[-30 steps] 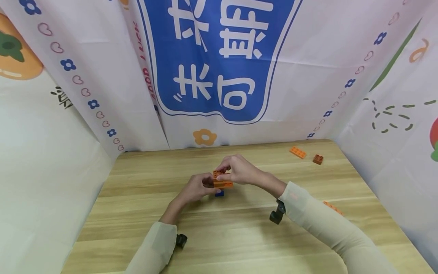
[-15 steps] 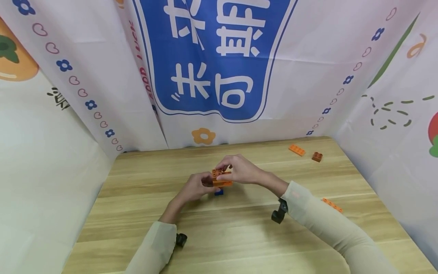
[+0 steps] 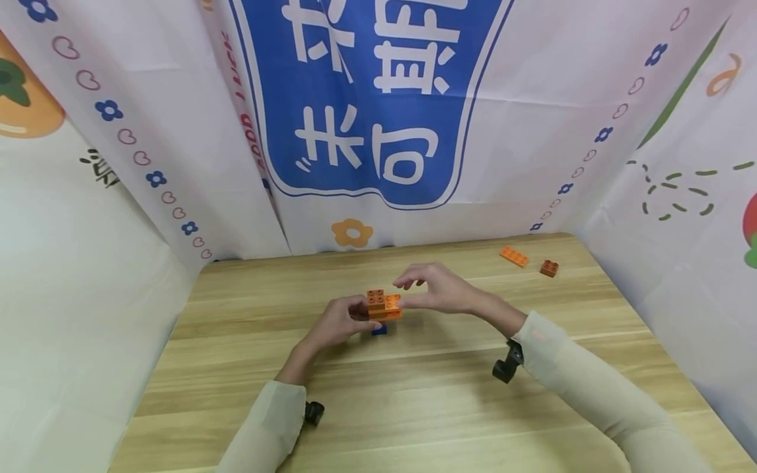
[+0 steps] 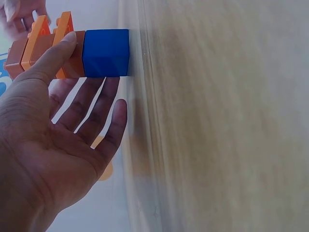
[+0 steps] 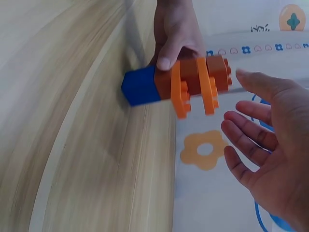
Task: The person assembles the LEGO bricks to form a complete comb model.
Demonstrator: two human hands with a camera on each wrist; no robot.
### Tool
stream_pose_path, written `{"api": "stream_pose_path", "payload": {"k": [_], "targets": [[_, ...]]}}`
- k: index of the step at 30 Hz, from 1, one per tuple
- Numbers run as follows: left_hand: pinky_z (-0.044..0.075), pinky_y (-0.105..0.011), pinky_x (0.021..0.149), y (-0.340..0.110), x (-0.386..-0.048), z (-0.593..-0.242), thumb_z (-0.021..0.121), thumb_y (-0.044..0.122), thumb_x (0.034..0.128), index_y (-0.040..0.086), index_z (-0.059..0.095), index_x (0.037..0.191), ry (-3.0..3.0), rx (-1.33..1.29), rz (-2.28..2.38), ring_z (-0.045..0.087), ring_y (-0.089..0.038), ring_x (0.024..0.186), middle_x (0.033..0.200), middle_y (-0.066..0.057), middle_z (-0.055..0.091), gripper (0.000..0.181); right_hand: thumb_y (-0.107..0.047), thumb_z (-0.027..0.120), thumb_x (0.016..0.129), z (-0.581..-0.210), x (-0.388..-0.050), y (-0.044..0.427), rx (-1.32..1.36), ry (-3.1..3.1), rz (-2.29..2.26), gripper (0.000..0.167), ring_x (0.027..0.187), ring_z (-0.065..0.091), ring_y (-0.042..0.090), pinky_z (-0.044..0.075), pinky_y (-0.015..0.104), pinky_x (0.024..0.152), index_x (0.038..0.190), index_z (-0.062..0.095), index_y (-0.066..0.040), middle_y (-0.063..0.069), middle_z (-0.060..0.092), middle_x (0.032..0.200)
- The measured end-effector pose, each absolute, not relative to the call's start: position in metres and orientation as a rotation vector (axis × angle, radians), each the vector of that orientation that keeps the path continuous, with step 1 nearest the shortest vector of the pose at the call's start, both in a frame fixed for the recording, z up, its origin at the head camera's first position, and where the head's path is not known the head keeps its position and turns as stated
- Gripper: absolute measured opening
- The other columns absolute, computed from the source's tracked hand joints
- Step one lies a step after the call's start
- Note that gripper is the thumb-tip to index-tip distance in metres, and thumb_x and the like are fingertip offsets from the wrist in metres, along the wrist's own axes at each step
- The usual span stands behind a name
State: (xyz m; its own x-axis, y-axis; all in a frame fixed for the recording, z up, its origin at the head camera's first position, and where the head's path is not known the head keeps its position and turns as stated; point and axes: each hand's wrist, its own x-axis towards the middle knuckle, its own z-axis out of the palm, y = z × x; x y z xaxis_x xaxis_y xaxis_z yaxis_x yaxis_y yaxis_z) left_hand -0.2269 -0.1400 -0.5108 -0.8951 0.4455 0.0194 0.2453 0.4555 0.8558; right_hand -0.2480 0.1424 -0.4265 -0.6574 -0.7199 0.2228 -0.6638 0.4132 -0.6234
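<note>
The left hand (image 4: 53, 145) is grasping a brick stack (image 5: 191, 79), its thumb laid over the lowest brown brick (image 4: 76, 64) and the other fingers round the far side. Just below that thumb sits the stack's blue block (image 4: 107, 54); above it, brown bricks alternate with two orange plates (image 5: 208, 92), which jut toward the right hand (image 5: 287, 145). The right hand's fingers are released and loosely bent, the thumb tip just beside the studded top brick (image 5: 217, 72) but apart from it (the head view alone makes them look closer). On the surface (image 3: 414, 414), farther off and to the right of the right fingers, lie a loose orange plate (image 3: 514, 256) and a loose brown brick (image 3: 549, 268), near each other.
</note>
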Motion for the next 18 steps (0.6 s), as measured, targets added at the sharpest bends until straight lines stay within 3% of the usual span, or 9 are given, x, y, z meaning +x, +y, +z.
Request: {"api": "stream_pose_path", "payload": {"k": [18], "targets": [[0.058, -0.031, 0.078, -0.140, -0.225, -0.507, 0.088, 0.024, 0.0906, 0.014, 0.073, 0.103, 2.504, 0.576, 1.385, 0.067, -0.017, 0.088, 0.099, -0.001, 0.072, 0.022, -0.024, 0.087, 0.091, -0.421, -0.238, 0.220, -1.169, 2.677, -0.935, 0.037, 0.107, 0.070, 0.024, 0.058, 0.046, 0.092, 0.123, 0.077, -0.009, 0.002, 0.075, 0.116]]}}
